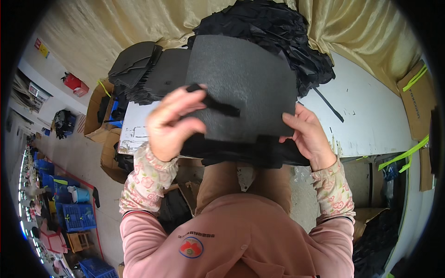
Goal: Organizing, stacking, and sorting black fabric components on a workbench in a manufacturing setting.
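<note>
A dark grey flat sheet [241, 78] with a curved upper edge is tilted up in front of me over the table's front edge. My right hand [308, 132] pinches its lower right corner between thumb and fingers. At its lower left, my left hand [174, 123] is slightly blurred, thumb and fingers spread apart. Something black [195, 87] shows at its fingertips; I cannot make out what. A short dark band [222, 107] lies across the sheet beside those fingers. Black material [241, 153] hangs below the sheet at the table edge.
Stacks of dark grey sheets [169, 74] stand at the back left, and a large heap of black fabric [259, 23] lies behind. One black strip [330, 105] rests on the white table [361, 111]. Cardboard boxes [99, 125] stand at the left; another carton [417, 102] is far right.
</note>
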Tool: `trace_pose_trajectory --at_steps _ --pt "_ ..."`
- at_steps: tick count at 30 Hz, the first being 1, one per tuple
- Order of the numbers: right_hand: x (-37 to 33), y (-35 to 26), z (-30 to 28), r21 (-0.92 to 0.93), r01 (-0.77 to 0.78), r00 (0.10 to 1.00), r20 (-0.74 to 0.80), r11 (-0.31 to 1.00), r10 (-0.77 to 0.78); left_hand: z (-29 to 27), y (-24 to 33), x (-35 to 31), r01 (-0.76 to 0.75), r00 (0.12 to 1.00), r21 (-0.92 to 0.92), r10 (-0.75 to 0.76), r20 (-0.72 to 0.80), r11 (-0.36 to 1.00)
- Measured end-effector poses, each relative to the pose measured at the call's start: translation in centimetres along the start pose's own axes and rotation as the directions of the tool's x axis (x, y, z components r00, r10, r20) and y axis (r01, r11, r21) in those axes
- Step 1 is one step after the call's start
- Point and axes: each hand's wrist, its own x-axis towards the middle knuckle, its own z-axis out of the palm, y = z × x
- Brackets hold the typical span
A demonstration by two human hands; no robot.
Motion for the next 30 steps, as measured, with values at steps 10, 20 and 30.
trace_pose_trajectory --at_steps 10,20,30 --pt "-2.7 7.9 -8.7 -0.18 -0.355 0.914 -0.276 0.917 0.299 -6.8 -2.4 -2.7 -0.009 0.785 0.107 0.073 -0.615 0.994" --pt "-4.0 7.6 -12.2 -0.438 -0.496 0.833 -0.485 0.749 0.268 -16.5 -10.9 -10.5 0.331 0.51 -0.03 -0.205 -0.835 0.943" --pt "-4.4 7.4 -12.4 -0.298 -0.48 0.845 -0.408 0.825 0.345 -14.8 -16.5 -14.1 0.453 0.678 0.261 -0.139 -0.721 0.852"
